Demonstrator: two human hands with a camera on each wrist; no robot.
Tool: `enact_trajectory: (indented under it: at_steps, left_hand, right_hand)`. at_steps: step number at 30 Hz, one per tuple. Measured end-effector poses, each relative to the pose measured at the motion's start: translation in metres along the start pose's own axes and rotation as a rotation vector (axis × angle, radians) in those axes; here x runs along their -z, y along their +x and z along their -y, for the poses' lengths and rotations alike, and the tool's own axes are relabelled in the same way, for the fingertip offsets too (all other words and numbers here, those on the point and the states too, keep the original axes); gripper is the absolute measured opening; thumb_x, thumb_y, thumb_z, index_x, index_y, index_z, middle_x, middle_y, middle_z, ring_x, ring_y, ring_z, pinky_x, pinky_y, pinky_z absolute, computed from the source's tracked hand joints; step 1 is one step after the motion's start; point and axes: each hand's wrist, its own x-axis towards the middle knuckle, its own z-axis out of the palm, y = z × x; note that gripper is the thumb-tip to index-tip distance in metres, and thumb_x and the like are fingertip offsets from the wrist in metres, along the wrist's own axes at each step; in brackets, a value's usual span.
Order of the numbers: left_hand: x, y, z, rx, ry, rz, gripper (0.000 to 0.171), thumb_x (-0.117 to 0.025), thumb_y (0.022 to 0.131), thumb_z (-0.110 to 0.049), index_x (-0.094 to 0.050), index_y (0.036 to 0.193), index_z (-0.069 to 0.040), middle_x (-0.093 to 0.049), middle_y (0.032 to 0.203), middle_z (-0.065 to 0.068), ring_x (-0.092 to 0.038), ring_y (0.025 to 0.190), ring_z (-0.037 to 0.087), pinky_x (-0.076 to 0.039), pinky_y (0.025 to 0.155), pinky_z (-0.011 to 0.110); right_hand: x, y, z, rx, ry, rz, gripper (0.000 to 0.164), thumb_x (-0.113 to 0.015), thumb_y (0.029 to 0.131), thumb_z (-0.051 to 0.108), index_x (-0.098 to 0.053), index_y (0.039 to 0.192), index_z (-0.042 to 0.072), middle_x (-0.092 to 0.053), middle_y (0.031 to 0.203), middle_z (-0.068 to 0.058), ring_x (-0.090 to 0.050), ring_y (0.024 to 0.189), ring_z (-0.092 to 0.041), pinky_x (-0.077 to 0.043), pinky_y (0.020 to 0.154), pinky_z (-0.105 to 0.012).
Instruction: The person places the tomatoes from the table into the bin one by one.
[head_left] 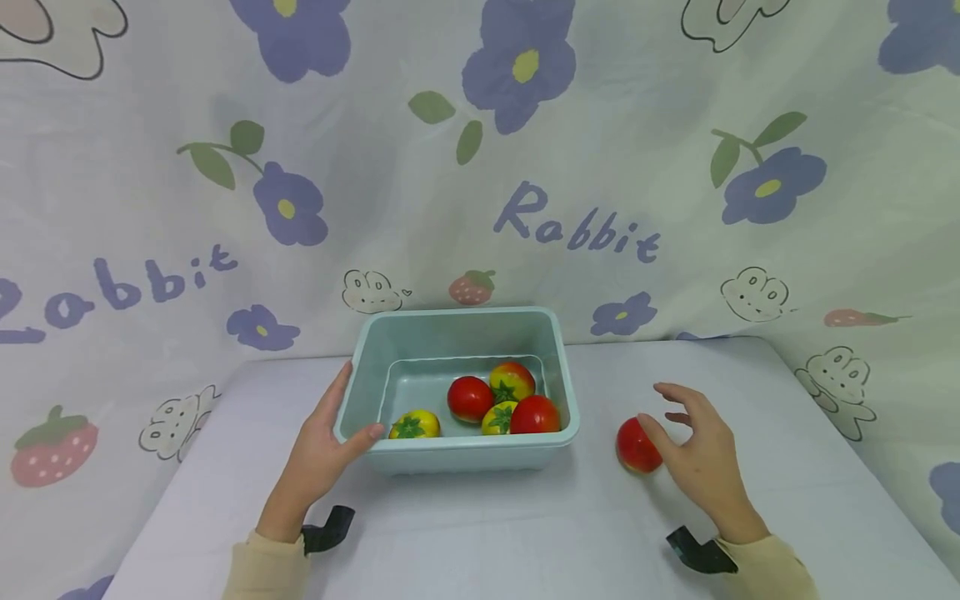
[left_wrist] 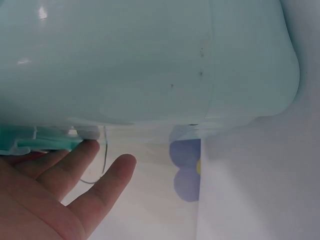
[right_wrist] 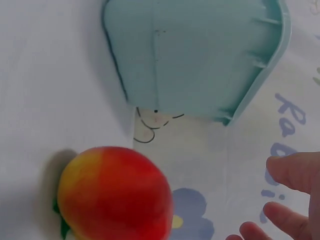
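Observation:
A pale teal plastic bin (head_left: 465, 450) stands on the table, holding several red and yellow tomatoes with green tops; one red tomato (head_left: 470, 398) lies near the middle. My left hand (head_left: 321, 446) is at the bin's left front corner, thumb across the front rim and straight fingers along the left side. In the left wrist view, those fingers (left_wrist: 102, 195) extend beside the outer wall. To the right of the bin, a red tomato (head_left: 637, 446) with a yellow side rests on the table. My right hand (head_left: 701, 458) hovers by it, fingers spread apart from the tomato (right_wrist: 117, 195) in the right wrist view.
White cloth covers the table (head_left: 480, 542). Behind it hangs a curtain (head_left: 630, 150) printed with flowers, rabbits and lettering. A black strap (head_left: 330, 529) sits at the left wrist, and another black strap (head_left: 701, 552) at the right.

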Motion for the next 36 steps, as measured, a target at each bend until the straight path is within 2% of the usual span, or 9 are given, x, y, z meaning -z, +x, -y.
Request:
enact_trajectory:
  at_steps: [4,6,8,10,11,22,26,36]
  left_hand:
    - [0.000,0.000,0.000,-0.001,0.008,0.004,0.095,-0.073,0.091,-0.026,-0.011,0.163,-0.016,-0.019,0.166,0.015,-0.024,0.146,0.046,-0.028,0.106,0.074]
    - [0.000,0.000,-0.001,0.001,0.011,0.006,0.095,-0.073,0.092,-0.026,-0.011,0.163,-0.016,-0.019,0.166,0.015,-0.024,0.146,0.046,-0.028,0.106,0.074]
    - [-0.001,-0.001,-0.001,0.004,0.010,0.005,0.094,-0.072,0.092,-0.026,-0.012,0.163,-0.016,-0.019,0.166,0.015,-0.026,0.145,0.046,-0.029,0.105,0.074]
    - [-0.001,-0.001,-0.001,0.004,0.010,0.004,0.094,-0.072,0.092,-0.024,-0.012,0.163,-0.016,-0.019,0.166,0.015,-0.026,0.145,0.046,-0.029,0.105,0.075]
    - [-0.001,-0.001,-0.001,0.003,0.008,0.004,0.094,-0.072,0.092,-0.024,-0.012,0.163,-0.015,-0.019,0.166,0.015,-0.026,0.145,0.046,-0.029,0.105,0.075]
    - [-0.001,-0.001,-0.001,-0.011,0.003,-0.005,0.095,-0.073,0.091,-0.028,-0.012,0.163,-0.014,-0.021,0.165,0.016,-0.027,0.145,0.047,-0.030,0.105,0.074]
    - [-0.002,-0.001,-0.001,-0.010,0.004,-0.006,0.095,-0.073,0.092,-0.029,-0.012,0.163,-0.013,-0.022,0.165,0.017,-0.030,0.143,0.048,-0.034,0.103,0.073]
    - [-0.002,-0.001,-0.002,-0.007,-0.001,-0.005,0.094,-0.072,0.092,-0.030,-0.013,0.163,-0.015,-0.021,0.165,0.015,-0.030,0.143,0.046,-0.033,0.104,0.073]
  right_hand:
    - [0.002,-0.002,-0.006,-0.042,-0.032,0.017,0.049,-0.077,0.088,0.012,-0.059,0.132,0.001,-0.060,0.129,-0.016,-0.060,0.110,-0.032,-0.041,0.084,-0.002]
    - [0.002,-0.004,-0.008,-0.067,-0.046,0.028,0.050,-0.077,0.089,0.015,-0.058,0.133,0.001,-0.060,0.128,-0.017,-0.061,0.107,-0.034,-0.052,0.084,-0.015]
    - [0.003,-0.005,-0.010,-0.094,-0.052,0.047,0.051,-0.076,0.090,0.017,-0.057,0.134,0.001,-0.060,0.128,-0.019,-0.062,0.106,-0.037,-0.059,0.083,-0.033]
    - [0.003,-0.006,-0.011,-0.121,-0.052,0.069,0.052,-0.076,0.091,0.020,-0.056,0.135,0.000,-0.059,0.129,-0.020,-0.062,0.106,-0.039,-0.059,0.082,-0.051]
    - [0.003,-0.006,-0.012,-0.134,-0.050,0.082,0.053,-0.075,0.092,0.021,-0.055,0.135,0.000,-0.058,0.129,-0.021,-0.061,0.107,-0.041,-0.057,0.081,-0.056]
    - [0.004,-0.008,-0.019,-0.304,-0.042,0.244,0.064,-0.066,0.097,0.039,-0.047,0.142,-0.002,-0.052,0.137,-0.027,-0.054,0.118,-0.044,-0.056,0.086,-0.055]
    - [0.002,-0.008,-0.023,-0.344,-0.049,0.299,0.069,-0.062,0.098,0.043,-0.043,0.145,-0.004,-0.049,0.140,-0.028,-0.053,0.121,-0.045,-0.055,0.088,-0.055]
    - [-0.003,-0.007,-0.034,-0.418,-0.093,0.434,0.077,-0.061,0.098,0.050,-0.040,0.146,-0.006,-0.050,0.137,-0.033,-0.055,0.114,-0.045,-0.059,0.080,-0.049]
